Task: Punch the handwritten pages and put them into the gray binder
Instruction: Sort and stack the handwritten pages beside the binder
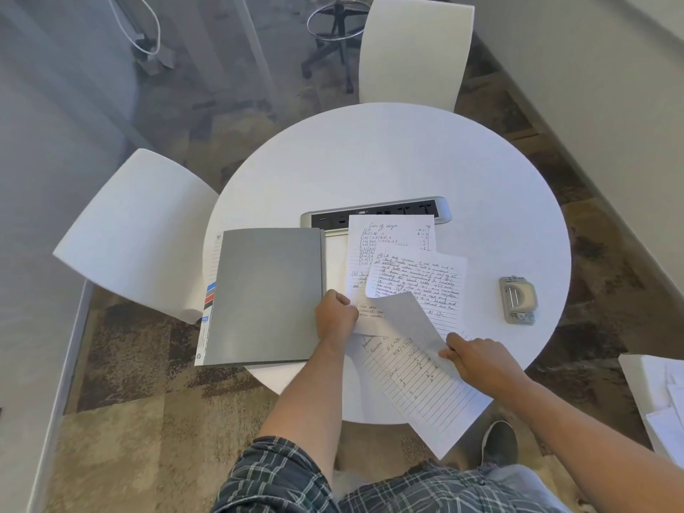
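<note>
- Two bare hands are seen at work over the near edge of a round white table (370, 157), with the loose handwritten pages (414, 283) fanned between them.
- Nearest, one lined sheet (425, 394) is seen hanging past the table rim towards the person's lap; it is judged thin, light and floppy, apt to sag, crease or slide, so it is best taken by an edge with both hands and squared against the others before punching.
- The right hand (481, 359) is closed on a lifted, curling sheet (403, 316); its edge is pinched between the thumb and the curled fingers.
- The left hand (335, 314) is set at the left edge of the fanned pages, fingers curled tight into a near fist; a page edge seems to be gripped there, though the grip itself is hidden by the knuckles.
- The gray binder (264, 296) lies just left of that hand, spread flat, with lined paper and coloured tabs showing along its left side; it is judged stiff and easy to slide.
- Farther right, well apart from the pages, the hole punch (517, 299) lies untouched; it is judged dense and rigid.
- Beyond the pages, a power strip (375, 212) is set into the tabletop, its near edge partly covered by the topmost page.
</note>
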Tool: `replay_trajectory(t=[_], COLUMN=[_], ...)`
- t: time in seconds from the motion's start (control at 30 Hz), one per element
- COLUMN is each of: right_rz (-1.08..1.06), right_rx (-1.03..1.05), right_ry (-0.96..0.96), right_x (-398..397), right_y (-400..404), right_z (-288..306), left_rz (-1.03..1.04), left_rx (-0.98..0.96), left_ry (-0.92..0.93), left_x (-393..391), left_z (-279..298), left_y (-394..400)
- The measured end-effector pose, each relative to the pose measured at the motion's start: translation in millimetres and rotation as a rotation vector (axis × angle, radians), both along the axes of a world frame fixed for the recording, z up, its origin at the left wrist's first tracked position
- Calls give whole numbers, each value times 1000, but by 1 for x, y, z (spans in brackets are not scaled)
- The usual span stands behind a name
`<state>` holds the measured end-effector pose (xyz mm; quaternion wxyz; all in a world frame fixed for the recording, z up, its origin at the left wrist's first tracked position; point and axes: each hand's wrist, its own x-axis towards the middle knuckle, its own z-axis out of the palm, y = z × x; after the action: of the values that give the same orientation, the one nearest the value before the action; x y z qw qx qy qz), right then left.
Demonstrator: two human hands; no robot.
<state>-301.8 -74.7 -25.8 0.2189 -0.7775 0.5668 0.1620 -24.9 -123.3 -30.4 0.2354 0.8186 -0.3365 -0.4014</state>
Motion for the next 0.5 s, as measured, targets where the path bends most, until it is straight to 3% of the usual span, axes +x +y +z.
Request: replay_trajectory(t=[0.23,0.33,0.43,0.5], right_rz=[-75,-88,45,137], right_rx=[-38,-223,-491,-560], right_ry=[-132,-273,-365,-372], right_x=[-4,-1,8,16], right_y=[-4,-4,-6,-7], right_z=[2,8,11,14], left_rz=[-115,-37,79,169], left_rx=[-86,-75,-63,-44], left_ry=[131,245,361,426], left_x=[0,2,5,6], left_z=[20,24,27,29], left_y=[-8,-3,5,10])
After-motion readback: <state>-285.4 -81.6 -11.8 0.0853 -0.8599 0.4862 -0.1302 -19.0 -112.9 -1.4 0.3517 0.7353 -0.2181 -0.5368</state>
